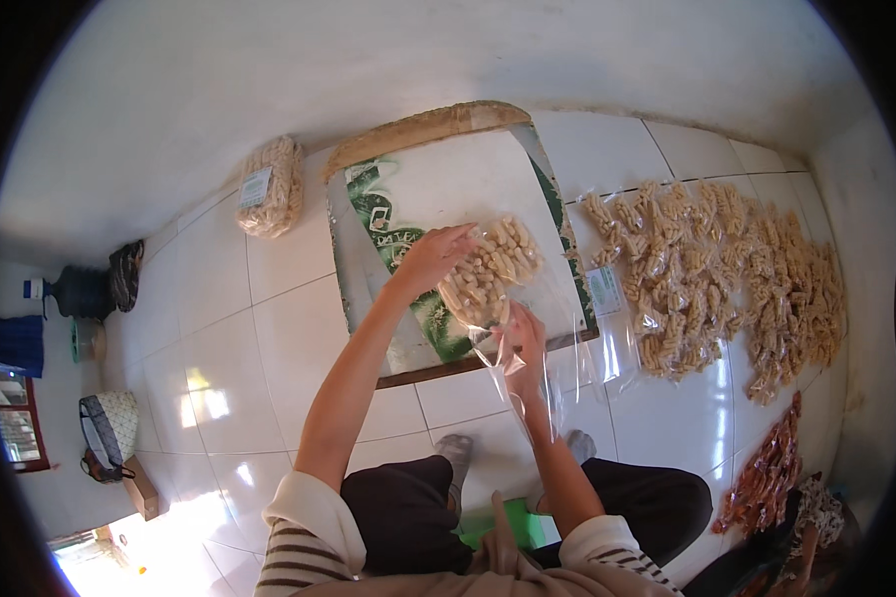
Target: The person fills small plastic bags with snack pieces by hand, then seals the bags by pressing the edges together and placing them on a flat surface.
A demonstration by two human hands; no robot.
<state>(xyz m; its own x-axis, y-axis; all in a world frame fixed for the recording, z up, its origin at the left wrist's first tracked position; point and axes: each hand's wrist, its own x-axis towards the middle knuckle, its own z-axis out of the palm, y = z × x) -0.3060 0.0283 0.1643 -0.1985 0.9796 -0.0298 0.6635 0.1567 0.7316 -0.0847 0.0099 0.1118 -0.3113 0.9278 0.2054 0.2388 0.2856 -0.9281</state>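
Observation:
A clear plastic bag of pale, finger-shaped snacks (483, 282) lies on a low board table (468, 169) in front of me. My left hand (436, 259) rests against the bag's far left side, its fingers stretched out and close together. At the near end, my right hand (521, 341) has its fingers closed on the bag's loose plastic. The empty part of the bag hangs down over my right wrist, past the table's near edge.
Many filled snack bags (707, 269) lie heaped on the tiles to the right. Reddish-brown packets (764, 473) are nearer, beside another person's arm (804, 547). A large labelled snack bag (271, 189) stands by the wall at left. Something green (513, 522) sits between my legs.

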